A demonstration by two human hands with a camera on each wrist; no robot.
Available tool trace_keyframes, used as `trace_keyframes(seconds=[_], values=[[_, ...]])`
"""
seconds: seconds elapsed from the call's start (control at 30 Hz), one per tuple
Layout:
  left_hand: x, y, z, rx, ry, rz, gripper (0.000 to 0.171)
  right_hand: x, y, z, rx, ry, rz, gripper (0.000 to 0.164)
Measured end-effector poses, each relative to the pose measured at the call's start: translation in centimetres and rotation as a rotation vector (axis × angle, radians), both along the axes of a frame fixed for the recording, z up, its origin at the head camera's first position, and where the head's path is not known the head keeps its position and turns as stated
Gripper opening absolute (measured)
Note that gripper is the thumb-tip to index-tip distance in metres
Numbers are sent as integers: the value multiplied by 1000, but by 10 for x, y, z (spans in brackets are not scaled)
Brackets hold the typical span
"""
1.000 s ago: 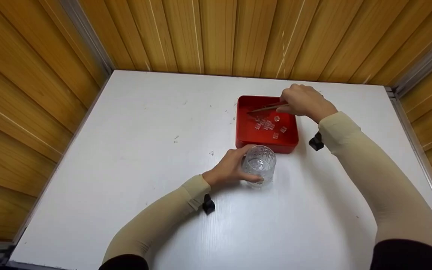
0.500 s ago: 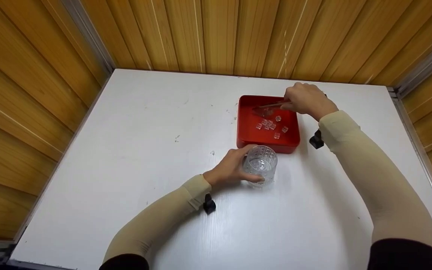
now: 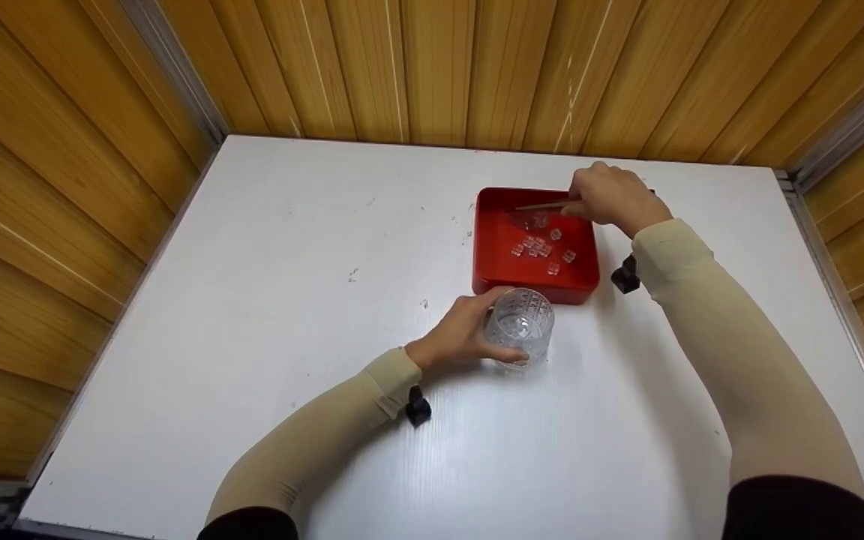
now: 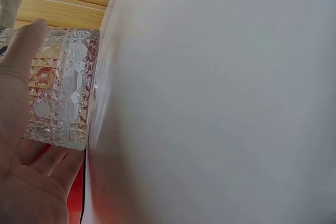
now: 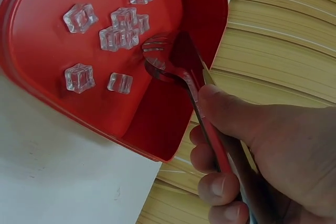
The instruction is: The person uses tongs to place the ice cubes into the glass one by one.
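My left hand (image 3: 454, 334) grips a clear cut-glass tumbler (image 3: 526, 330) that stands upright on the table, with the thumb on the near side and the fingers round the far side. In the left wrist view the tumbler (image 4: 60, 87) shows its faceted wall. My right hand (image 3: 616, 196) holds metal tongs (image 3: 548, 205) over the far part of a red square tray (image 3: 481, 262). The tongs' fork-like tip (image 5: 156, 51) reaches down into the tray near its wall; whether a cube lies between the arms is unclear. Several clear ice cubes (image 5: 119, 38) lie on the tray floor.
The tray stands just beyond the tumbler on a white table (image 3: 289, 262). Wood-plank panels (image 3: 432, 75) rise behind the table and along both sides. Each wrist carries a small black device (image 3: 417, 409).
My right hand has shifted slightly right, drawing the tongs' tips from the tray's left side towards its far middle. The left hand and tumbler have stayed put.
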State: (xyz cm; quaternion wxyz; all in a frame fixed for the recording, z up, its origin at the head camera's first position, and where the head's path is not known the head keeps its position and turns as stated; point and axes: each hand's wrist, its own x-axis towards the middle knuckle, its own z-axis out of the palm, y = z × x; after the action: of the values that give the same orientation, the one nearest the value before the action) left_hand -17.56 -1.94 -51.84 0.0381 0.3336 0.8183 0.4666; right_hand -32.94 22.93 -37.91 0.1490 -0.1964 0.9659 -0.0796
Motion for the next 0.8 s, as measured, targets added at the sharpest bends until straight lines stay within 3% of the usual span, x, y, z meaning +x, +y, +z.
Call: trace_keyframes(seconds=[0.8], values=[[-1, 0, -1, -11, 9, -1, 86, 2, -2, 0, -39, -63, -50, 31]])
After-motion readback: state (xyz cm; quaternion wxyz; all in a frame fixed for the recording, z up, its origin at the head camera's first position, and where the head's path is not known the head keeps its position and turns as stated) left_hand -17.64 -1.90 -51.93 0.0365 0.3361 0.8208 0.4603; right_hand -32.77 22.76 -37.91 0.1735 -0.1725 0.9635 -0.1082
